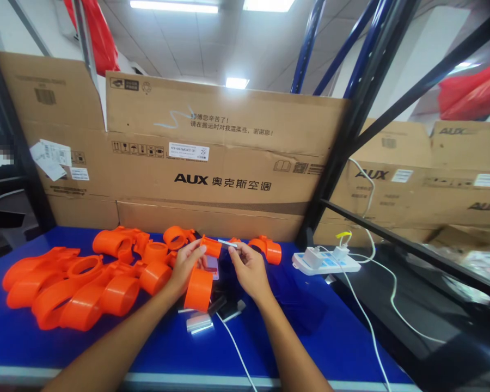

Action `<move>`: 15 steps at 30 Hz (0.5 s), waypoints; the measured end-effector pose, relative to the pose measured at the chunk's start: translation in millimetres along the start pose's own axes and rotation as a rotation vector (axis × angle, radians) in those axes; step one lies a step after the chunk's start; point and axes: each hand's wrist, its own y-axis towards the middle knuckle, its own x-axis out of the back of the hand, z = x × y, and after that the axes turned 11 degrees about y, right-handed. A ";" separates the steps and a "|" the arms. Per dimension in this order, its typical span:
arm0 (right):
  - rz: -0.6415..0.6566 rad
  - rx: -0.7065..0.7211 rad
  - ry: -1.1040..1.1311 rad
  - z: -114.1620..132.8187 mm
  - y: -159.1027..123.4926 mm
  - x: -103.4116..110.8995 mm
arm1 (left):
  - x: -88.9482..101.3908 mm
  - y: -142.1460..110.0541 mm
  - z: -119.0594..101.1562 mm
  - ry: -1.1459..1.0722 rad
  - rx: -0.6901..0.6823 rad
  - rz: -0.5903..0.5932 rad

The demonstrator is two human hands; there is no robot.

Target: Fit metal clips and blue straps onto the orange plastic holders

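My left hand (185, 267) is closed around an orange plastic part (202, 272) with a wide ring at the bottom and a narrow tube at the top. My right hand (249, 269) pinches a small flat silvery strip (227, 244) and holds its end against the tube's mouth. Both hands hover over the blue table (269, 337). Below them lie a few small silvery flat pieces (198, 323) and dark pieces (224, 307) on the table.
Several more orange parts (85, 277) are piled on the left, another one (266, 247) right of my hands. A white power strip (325, 262) with chargers and white cables sits at the right. Cardboard boxes (212, 158) wall the back; a black frame post (343, 141) rises right.
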 end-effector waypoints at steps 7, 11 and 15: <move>0.012 -0.025 0.057 -2.5 -0.1 -2.8 | -0.6 0.1 3.2 0.024 -0.014 0.005; -0.080 -0.008 0.085 -5.4 0.9 -3.2 | -2.5 0.8 3.6 0.014 -0.002 -0.051; -0.129 -0.038 0.087 -6.0 0.3 -0.8 | -3.0 2.4 2.6 0.000 0.010 -0.109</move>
